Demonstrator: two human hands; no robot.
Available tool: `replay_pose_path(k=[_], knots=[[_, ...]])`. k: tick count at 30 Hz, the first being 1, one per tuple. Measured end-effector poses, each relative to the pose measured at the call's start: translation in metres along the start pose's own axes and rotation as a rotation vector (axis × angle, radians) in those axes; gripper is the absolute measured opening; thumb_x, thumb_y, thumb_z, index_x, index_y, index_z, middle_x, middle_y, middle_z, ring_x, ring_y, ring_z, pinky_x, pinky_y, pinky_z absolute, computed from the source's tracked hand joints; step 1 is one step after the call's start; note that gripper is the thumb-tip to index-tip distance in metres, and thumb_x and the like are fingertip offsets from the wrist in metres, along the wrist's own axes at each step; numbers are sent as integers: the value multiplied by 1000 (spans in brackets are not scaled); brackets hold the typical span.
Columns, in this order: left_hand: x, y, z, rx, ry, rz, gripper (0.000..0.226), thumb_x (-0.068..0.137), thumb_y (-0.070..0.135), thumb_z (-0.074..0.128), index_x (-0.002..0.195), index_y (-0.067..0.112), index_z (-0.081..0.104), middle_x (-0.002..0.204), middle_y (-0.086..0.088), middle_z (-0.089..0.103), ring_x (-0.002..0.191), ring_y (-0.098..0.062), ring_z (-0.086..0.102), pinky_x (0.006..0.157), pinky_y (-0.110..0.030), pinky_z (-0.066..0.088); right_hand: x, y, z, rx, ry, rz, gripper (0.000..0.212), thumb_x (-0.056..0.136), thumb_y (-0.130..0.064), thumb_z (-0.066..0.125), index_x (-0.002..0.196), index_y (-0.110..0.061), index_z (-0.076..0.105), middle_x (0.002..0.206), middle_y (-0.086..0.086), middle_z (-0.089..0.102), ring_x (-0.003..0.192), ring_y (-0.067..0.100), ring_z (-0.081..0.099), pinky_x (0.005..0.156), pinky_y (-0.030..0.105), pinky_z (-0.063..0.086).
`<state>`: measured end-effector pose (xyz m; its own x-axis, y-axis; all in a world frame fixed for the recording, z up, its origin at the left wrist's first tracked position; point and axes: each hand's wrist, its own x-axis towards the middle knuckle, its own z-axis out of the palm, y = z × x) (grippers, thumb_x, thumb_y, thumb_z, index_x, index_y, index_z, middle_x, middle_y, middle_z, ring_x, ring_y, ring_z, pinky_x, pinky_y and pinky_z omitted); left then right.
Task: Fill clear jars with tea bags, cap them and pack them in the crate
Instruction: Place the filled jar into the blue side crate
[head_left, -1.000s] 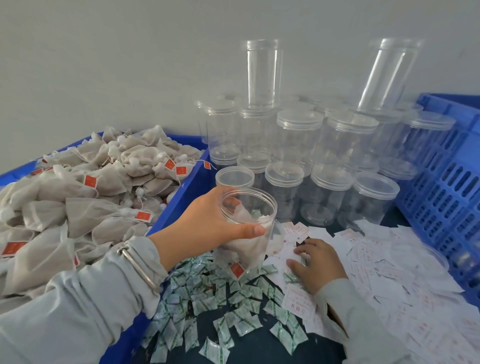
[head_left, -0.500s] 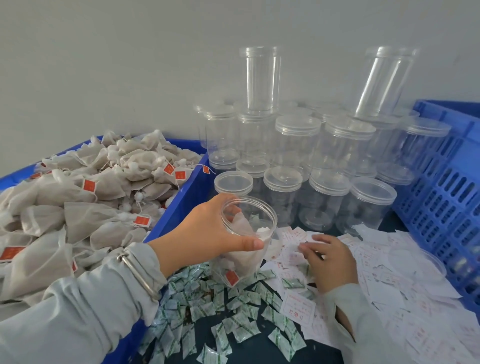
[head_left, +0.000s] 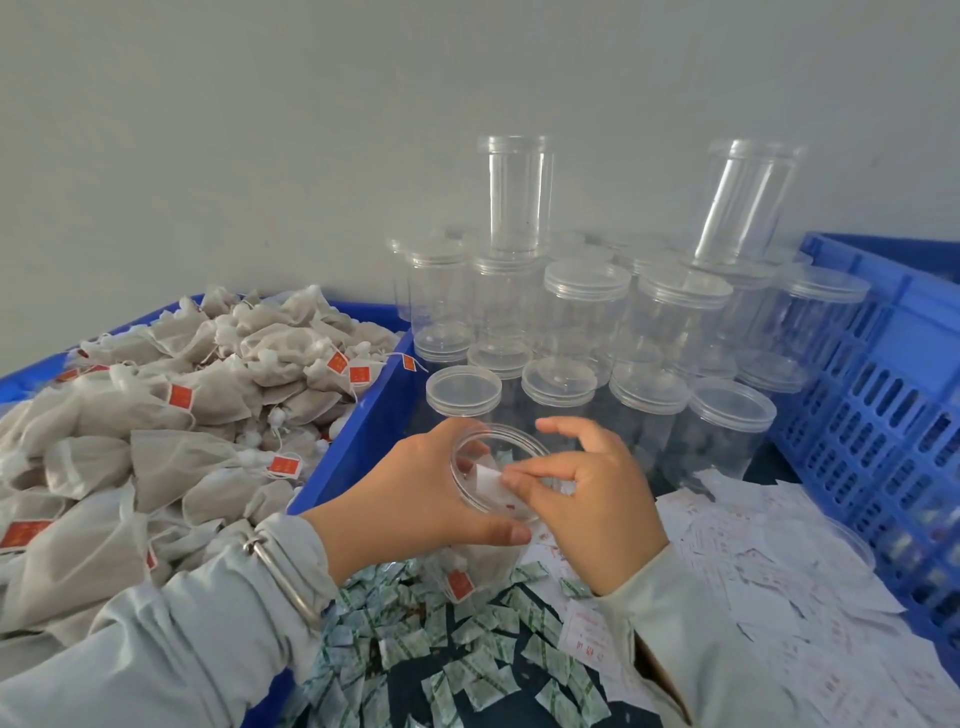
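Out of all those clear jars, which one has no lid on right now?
The jar that the left hand grips, with tea bags inside. Its mouth is open; the right hand pinches a paper slip over it. The stacked jars behind look capped.

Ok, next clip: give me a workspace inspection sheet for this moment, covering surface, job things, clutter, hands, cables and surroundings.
Surface: dark tabletop, mostly covered by loose items.
Job's things: open jar tilted, tea bags inside; heap of tea bags in the left blue bin; capped empty jars stacked by the wall; blue crate at right.
Clutter: green sachets near the front edge; white paper slips spread at right.
Hands: left hand grips the open jar; right hand pinches a white slip at the jar mouth.
Cables: nothing seen.
Surroundings: plain grey wall behind.
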<state>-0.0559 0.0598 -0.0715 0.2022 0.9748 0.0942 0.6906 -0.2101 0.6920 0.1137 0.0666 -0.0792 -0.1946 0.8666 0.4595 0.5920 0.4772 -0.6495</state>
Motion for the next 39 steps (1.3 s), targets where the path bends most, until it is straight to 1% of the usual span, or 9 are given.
replay_pose_path(k=[6,10,15,24,29,31,33,36,39], knots=[[1,-2,2,13,-4,14,84,47,65,80,114,57,31,115,24,52,106,9,50,78,-4,36,-2,2,-3,-13,-51,80,7,81,-29,71,86,-31,76,120,-16,51,118,4,39,88,12,23],[0,0,1,-11,1,18,89,40,73,72,116,55,31,116,24,52,106,7,51,78,-6,38,-9,-1,-13,0,-6,-23,12,86,-25,66,92,-28,76,114,-21,50,113,-1,43,84,-2,25],[0,2,-2,-147,50,17,87,39,68,74,117,52,41,113,22,57,104,9,53,73,-7,41,-22,-5,-27,-49,-230,-270,36,74,-13,55,105,-18,71,117,-16,49,116,-13,34,97,-2,17],[-6,27,3,-315,125,129,107,35,84,68,128,34,49,116,13,64,111,2,57,97,-26,44,-19,-17,-54,-159,-24,-424,18,73,-11,72,90,-8,73,85,1,67,84,17,60,80,22,40],[-1,63,13,-366,153,197,102,45,79,68,132,30,46,123,13,60,102,-12,63,73,-30,53,-14,-22,-91,-182,22,-427,20,72,-11,71,91,-8,73,83,0,68,81,12,55,77,17,38],[8,81,18,-373,190,217,81,50,73,65,121,37,48,120,14,61,90,-11,63,79,-35,52,-12,-23,-113,-228,68,-440,20,71,-10,71,90,-7,73,82,2,68,79,15,58,76,20,40],[21,107,21,-359,243,240,72,51,76,58,115,43,46,114,20,60,86,-6,62,82,-30,51,-8,-26,-138,-277,141,-451,20,71,-11,71,90,-6,73,81,2,68,78,15,58,77,20,40],[40,158,23,-387,272,311,84,57,80,57,129,38,43,106,27,58,95,4,59,81,-17,48,2,-33,-184,-362,286,-459,21,71,-9,72,91,-7,74,83,3,70,79,13,56,76,20,43],[59,221,13,-459,321,412,46,66,71,61,100,42,51,69,31,61,69,15,57,59,-2,40,20,-50,-240,-411,386,-430,17,73,-8,74,90,-10,75,83,4,70,80,18,60,77,27,47]])
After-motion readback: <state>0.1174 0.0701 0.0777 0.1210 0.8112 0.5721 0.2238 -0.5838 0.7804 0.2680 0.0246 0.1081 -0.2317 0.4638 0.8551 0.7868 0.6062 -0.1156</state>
